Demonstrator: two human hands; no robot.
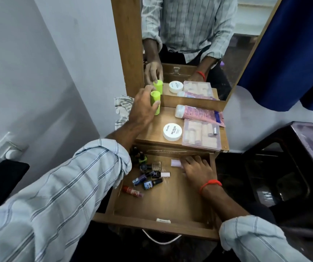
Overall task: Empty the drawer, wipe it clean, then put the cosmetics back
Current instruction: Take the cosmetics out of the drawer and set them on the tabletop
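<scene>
The wooden drawer [163,205] is pulled open below the dresser top [152,133]. My left hand [142,108] grips a lime green cylinder [156,100] standing at the top's back left corner, by the mirror. My right hand [195,169] lies inside the drawer at its back right, fingers on a pale pink item [176,163]. Several small nail polish bottles [150,176] lie scattered in the drawer's left half. On the top sit a white round jar [172,131], a pink tube [199,115] and a clear flat case [201,135].
A mirror [189,44] rises behind the top in a wooden frame. A striped cloth [122,108] lies bunched to the left of the dresser. A dark glass-topped table [293,167] stands at the right, a blue curtain [293,53] above it. A white wall is on the left.
</scene>
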